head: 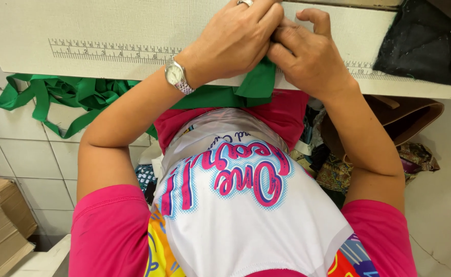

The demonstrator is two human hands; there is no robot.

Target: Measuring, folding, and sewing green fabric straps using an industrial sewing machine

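- Right now both hands meet at the top centre of the frame, over the near edge of the pale work table [133, 25].
- Left hand [233, 38], with a ring and a wristwatch [175, 74], lies knuckles up, its fingers [266, 18] curled together and pressed down on the green fabric [258, 82].
- Right hand [307, 54] sits just beside it, touching it, fingers bent inward and pinching at the same spot; what lies between the fingertips is hidden.
- Green fabric emerges directly below the two hands, so it lies under and toward the body from the fingers.
- Its long run stretches leftward along the table's underside edge, ending in loose green strips [56, 97] hanging at the left of the frame.
- Neither hand is clearly nearer; both are on the fold.
- Printed ruler markings [107, 51] run along the table left of the hands.
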